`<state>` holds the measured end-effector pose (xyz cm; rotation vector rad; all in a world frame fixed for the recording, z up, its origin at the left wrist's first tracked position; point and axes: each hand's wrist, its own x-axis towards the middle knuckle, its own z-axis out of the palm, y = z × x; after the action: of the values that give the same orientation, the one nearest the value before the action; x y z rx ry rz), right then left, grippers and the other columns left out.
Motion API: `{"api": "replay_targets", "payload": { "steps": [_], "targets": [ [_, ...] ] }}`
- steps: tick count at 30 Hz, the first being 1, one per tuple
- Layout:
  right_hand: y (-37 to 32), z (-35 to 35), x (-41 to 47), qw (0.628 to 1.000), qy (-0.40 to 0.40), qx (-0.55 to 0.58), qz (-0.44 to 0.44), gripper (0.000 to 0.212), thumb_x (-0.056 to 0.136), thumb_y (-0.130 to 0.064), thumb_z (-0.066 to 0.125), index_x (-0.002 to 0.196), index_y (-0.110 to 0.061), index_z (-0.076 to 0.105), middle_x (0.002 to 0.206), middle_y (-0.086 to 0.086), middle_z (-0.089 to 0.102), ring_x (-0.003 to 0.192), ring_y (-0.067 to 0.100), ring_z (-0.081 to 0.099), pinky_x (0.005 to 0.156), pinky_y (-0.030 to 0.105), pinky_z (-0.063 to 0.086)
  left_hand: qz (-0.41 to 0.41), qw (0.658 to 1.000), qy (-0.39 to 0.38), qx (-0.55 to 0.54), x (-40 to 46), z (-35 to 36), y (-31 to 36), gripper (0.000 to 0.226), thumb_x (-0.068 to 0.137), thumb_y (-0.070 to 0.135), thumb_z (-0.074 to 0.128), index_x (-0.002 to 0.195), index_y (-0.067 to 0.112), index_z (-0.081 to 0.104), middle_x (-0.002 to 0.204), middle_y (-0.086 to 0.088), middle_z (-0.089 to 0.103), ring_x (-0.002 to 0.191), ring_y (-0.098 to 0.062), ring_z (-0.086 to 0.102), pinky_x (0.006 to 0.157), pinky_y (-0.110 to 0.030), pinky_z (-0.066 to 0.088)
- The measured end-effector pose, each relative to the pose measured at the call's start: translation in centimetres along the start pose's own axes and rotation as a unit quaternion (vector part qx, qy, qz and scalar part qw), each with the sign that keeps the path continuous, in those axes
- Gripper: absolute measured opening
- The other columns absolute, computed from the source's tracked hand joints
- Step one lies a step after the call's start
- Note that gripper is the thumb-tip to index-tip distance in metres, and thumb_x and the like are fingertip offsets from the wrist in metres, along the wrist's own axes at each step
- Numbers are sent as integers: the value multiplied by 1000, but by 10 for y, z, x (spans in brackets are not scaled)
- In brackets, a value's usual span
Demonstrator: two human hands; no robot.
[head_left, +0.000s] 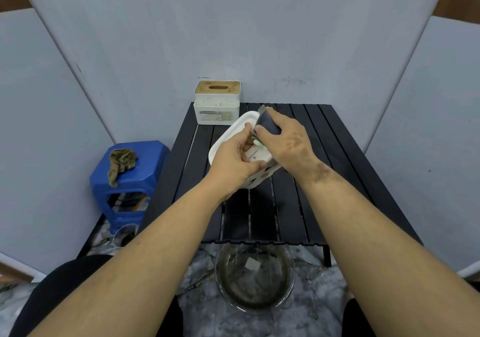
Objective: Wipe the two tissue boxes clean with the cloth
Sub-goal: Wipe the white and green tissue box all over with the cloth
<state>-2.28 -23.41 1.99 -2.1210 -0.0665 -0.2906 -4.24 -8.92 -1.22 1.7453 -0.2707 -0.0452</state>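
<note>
Worktop (324, 155): black slatted surface filling the centre of the view, carrying both tissue boxes.
Bowl (255, 277): clear glass, murky water inside, on the floor at 6 o'clock from the worktop.
Stool (145, 170): blue plastic, at 9 o'clock from the worktop; a brownish rag (120, 164) lies crumpled on its seat.
Far tissue box (217, 102): white with a wooden slotted lid, upright at the worktop's 11 o'clock corner; specks show on its sides, so it looks not yet wiped.
Near tissue box (233, 134): white, tilted on its side at the worktop's centre, between both hands.
Left hand (233, 160): fingers curled round the near box, steadying it.
Right hand (285, 142): grips a dark cloth (268, 123) pressed against the box's upper side.
Progress: judged early; first box mid-wipe, second left.
</note>
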Motion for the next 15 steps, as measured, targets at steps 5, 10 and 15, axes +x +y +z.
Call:
{"api": "replay_targets", "payload": {
  "steps": [5,10,15],
  "targets": [
    [12,-9,-5,995,-60,78,4,70,80,-43,66,146,-31,47,133,-10,62,118,9,61,105,38,49,0,1000,1,16,-2,1,4,97,84,-11,75,162,14,23,118,12,62,116,-16,66,101,-31,55],
    [32,-12,-19,987,-87,136,-4,77,79,-37,70,150,-31,40,147,-15,50,132,5,51,111,38,45,2,1000,-2,18,-9,2,9,87,87,-9,73,159,18,31,117,1,56,100,-6,61,74,-13,55],
    [26,-9,-11,985,-47,168,-6,71,75,-36,76,141,-24,55,128,-6,68,114,11,66,98,40,55,7,998,-10,67,-10,3,10,88,87,-5,74,160,17,30,124,5,59,88,-4,59,69,-11,53]
  ]
}}
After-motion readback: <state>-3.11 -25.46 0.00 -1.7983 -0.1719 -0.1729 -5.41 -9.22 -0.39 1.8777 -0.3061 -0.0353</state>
